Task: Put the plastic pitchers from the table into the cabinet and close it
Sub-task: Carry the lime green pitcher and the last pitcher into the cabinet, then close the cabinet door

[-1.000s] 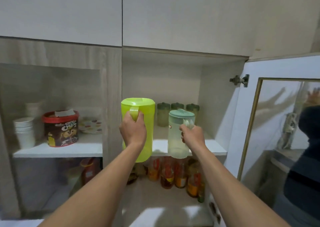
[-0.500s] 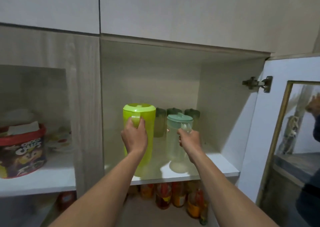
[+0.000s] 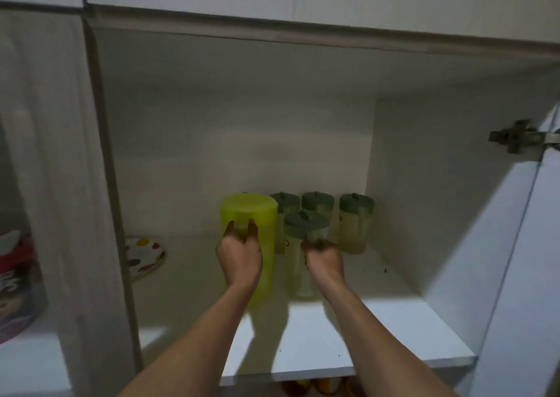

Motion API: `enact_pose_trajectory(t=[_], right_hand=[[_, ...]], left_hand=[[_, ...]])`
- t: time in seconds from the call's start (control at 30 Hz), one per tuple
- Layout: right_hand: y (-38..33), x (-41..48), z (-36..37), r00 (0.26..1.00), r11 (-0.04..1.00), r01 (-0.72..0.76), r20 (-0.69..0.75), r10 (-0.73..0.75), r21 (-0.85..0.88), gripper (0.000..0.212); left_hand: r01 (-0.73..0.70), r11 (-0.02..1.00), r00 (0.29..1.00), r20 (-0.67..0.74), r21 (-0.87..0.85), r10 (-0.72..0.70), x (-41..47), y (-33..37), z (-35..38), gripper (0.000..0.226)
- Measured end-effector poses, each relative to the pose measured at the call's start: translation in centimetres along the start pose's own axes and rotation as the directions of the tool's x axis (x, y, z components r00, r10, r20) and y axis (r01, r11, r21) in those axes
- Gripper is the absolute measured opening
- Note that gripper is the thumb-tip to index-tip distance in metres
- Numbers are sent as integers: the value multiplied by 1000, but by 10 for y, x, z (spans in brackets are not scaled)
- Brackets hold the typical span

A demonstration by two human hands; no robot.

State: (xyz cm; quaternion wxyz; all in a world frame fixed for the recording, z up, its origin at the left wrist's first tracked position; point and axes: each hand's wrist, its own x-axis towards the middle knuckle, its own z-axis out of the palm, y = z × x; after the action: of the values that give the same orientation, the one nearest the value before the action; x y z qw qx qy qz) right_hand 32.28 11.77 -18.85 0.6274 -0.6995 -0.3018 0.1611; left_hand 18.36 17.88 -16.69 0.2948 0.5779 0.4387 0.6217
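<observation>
Inside the open cabinet, my left hand [image 3: 239,257] grips the handle of a bright lime-green pitcher [image 3: 257,214], which stands on the white shelf [image 3: 378,330]. My right hand [image 3: 324,260] is closed on the handle of a clear pitcher with a grey-green lid [image 3: 304,224], just right of the green one and also low on the shelf. Three similar clear pitchers with grey-green lids [image 3: 356,224] stand in a row behind them at the back. The image is blurred by motion.
A plate with coloured dots [image 3: 145,255] leans at the shelf's back left. The cabinet door [image 3: 521,260] hangs open at the right on its hinge [image 3: 515,137]. A red-lidded tub [image 3: 15,278] sits in the left compartment. Bottles [image 3: 312,387] show below the shelf.
Both hands have pushed the two pitchers deeper into the cabinet and down onto the shelf. The view has moved closer and to the right.
</observation>
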Motion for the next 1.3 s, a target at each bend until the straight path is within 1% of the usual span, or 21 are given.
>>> enact_pose_trajectory(t=[0.13, 0.23, 0.37, 0.53, 0.57, 0.67, 0.7, 0.77, 0.83, 0.87, 0.9, 0.97, 1.03, 1.1, 1.17, 1.2, 1.27, 1.3], right_hand=[[13, 21, 4, 999, 998, -26, 23, 27, -50, 27], [16, 34, 6, 999, 997, -33, 30, 35, -70, 27], [28, 51, 10, 999, 994, -35, 31, 39, -108, 19], [28, 57, 8, 997, 987, -50, 54, 59, -154, 21], [26, 56, 7, 996, 982, -52, 65, 65, -181, 27], [20, 53, 3, 995, 961, -22, 91, 50, -277, 55], [18, 50, 0, 994, 950, -19, 98, 52, -311, 62], [12, 44, -4, 994, 922, 1, 101, 41, -386, 73], [6, 34, -9, 997, 876, 34, 79, 5, -481, 90], [1, 29, -12, 998, 847, 52, 66, -19, -529, 94], [-6, 19, -17, 998, 816, 62, 53, -38, -575, 92], [-22, 0, -27, 995, 767, 97, 46, -87, -634, 76], [-39, -23, -40, 992, 728, 114, 39, -119, -676, 64], [-54, -46, -54, 985, 693, 155, 53, -167, -704, 61], [-69, -68, -72, 978, 675, 191, 78, -194, -713, 60], [-77, -82, -85, 974, 653, 204, 84, -210, -730, 58], [-95, -107, -113, 962, 577, 228, 90, -258, -784, 53], [-104, -119, -129, 957, 540, 227, 82, -279, -811, 52]], left_hand=[[22, 1000, 1000, -4, 18, -22, 3, -11, 21, 43], [30, 999, 1000, 2, 28, -31, 11, -20, 35, 52], [46, 998, 999, 8, 40, -47, 16, -23, 49, 53], [30, 996, 999, 15, 86, -31, 16, -18, 52, 55], [24, 990, 999, 22, 142, -28, 17, -18, 51, 55], [22, 922, 999, 19, 387, -31, 18, -14, 48, 52], [20, 907, 1000, 12, 421, -28, 17, -12, 47, 50], [-1, 901, 999, -34, 433, 17, 15, -9, 46, 51], [-52, 895, 992, -81, 442, 97, 11, -6, 41, 58], [-94, 886, 987, -72, 454, 142, 9, -2, 38, 61], [-141, 870, 981, -49, 473, 185, 6, 3, 31, 61], [-239, 835, 964, 19, 495, 264, 1, 12, 21, 60], [-339, 815, 938, 103, 470, 331, -5, 26, 11, 56], [-432, 792, 902, 181, 432, 393, -13, 41, 2, 51], [-528, 753, 849, 252, 394, 463, -19, 57, -6, 44], [-581, 738, 813, 289, 343, 506, -24, 67, -12, 39], [-656, 718, 747, 332, 231, 576, -34, 85, -20, 33], [-673, 715, 726, 348, 187, 593, -41, 94, -23, 31]])
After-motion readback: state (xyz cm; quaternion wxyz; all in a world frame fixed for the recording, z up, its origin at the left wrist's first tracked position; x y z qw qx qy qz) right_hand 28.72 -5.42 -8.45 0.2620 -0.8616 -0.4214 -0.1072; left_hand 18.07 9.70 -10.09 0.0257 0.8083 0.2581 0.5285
